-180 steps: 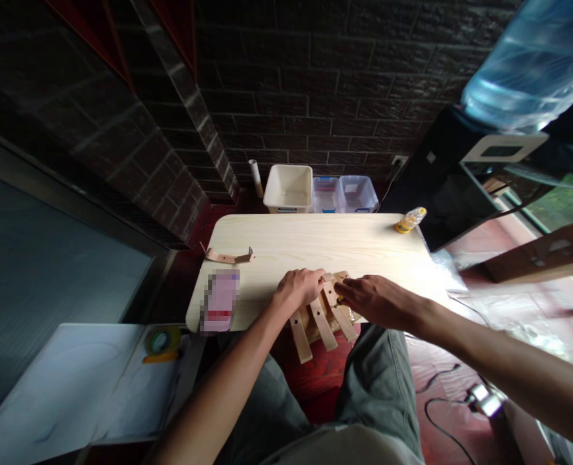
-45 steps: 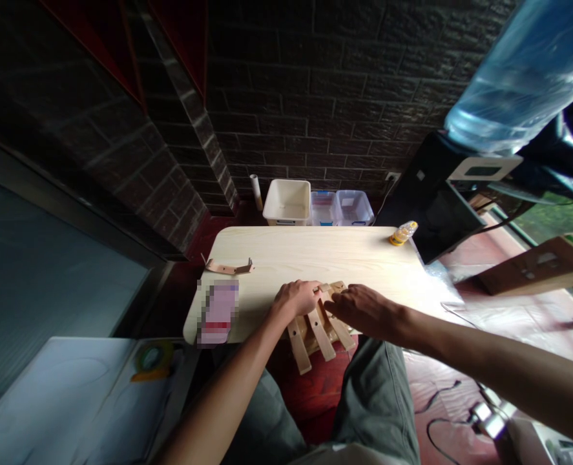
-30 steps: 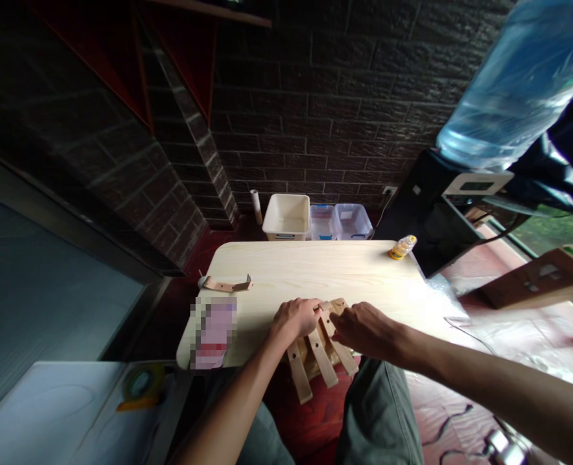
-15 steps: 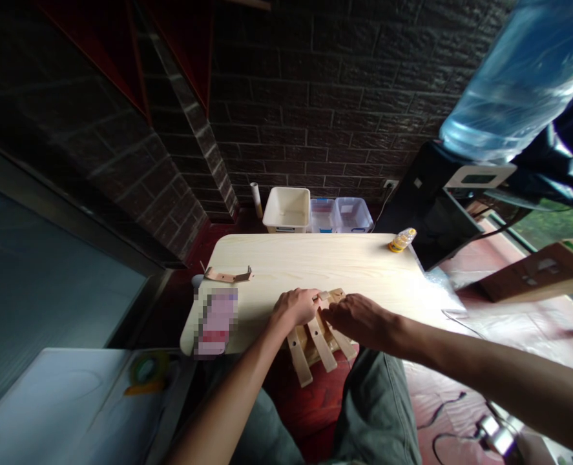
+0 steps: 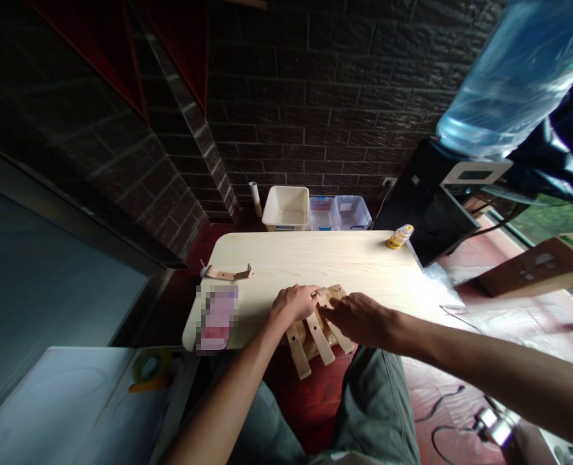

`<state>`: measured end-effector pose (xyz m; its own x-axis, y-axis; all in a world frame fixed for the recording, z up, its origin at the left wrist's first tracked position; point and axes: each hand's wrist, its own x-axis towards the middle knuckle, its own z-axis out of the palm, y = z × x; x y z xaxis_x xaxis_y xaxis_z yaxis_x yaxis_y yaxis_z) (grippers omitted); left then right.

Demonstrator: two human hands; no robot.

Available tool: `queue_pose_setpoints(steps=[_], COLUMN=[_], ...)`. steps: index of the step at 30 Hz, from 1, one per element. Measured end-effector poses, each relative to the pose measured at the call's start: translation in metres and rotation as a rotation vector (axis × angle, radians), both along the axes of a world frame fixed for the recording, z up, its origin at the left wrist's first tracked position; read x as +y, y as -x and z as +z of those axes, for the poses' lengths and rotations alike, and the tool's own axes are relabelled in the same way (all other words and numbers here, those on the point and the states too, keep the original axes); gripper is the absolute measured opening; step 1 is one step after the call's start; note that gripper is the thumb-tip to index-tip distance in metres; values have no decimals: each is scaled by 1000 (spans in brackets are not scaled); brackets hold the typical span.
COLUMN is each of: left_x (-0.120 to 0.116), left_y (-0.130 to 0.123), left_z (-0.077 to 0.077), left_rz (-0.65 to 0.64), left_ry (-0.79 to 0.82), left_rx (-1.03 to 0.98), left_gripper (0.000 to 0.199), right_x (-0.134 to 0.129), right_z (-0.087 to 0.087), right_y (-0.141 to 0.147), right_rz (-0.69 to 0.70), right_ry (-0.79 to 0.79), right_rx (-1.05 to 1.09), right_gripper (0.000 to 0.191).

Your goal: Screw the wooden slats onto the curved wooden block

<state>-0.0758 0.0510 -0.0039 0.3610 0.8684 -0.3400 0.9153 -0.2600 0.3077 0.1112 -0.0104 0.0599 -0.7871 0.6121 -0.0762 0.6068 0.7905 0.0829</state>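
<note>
A light wooden frame of slats point(image 5: 320, 340) with dark holes lies at the table's near edge, its slat ends sticking out over it. My left hand point(image 5: 294, 302) is closed around the upper left part of this wooden frame, near a small pale block point(image 5: 322, 292) at the fingertips. My right hand point(image 5: 358, 316) lies over the frame's right side, fingers curled down against the slats. Whatever those fingers pinch is hidden beneath them. A bent wooden piece point(image 5: 228, 276) with holes and upright pins sits at the table's left.
The pale table point(image 5: 310, 248) carries a small bottle with a yellow base point(image 5: 400, 237) at its far right corner. A blurred pink item point(image 5: 218, 316) lies at the left. Behind stand a cream bin point(image 5: 286, 206) and clear boxes point(image 5: 353, 212). A water dispenser point(image 5: 426, 200) stands right.
My right hand's fingers have turned slightly over the slats. My left hand keeps its hold on the wooden frame. The view has shifted a little.
</note>
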Motion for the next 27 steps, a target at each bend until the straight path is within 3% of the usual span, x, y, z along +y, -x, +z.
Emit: queue_pose_setpoints(steps=[4, 15, 27], left_x=[0, -1, -2], left_y=[1, -2, 0], left_z=[-2, 5, -2], left_rz=[4, 35, 19], left_ry=[-1, 34, -5], left_rx=[-10, 21, -18], left_gripper=[44, 41, 43], right_x=[-2, 8, 10], right_z=[4, 6, 17], right_y=[4, 0, 2], right_rz=[46, 35, -134], right_ry=[-24, 115, 142], right_rx=[-51, 24, -70], right_gripper=[28, 23, 27])
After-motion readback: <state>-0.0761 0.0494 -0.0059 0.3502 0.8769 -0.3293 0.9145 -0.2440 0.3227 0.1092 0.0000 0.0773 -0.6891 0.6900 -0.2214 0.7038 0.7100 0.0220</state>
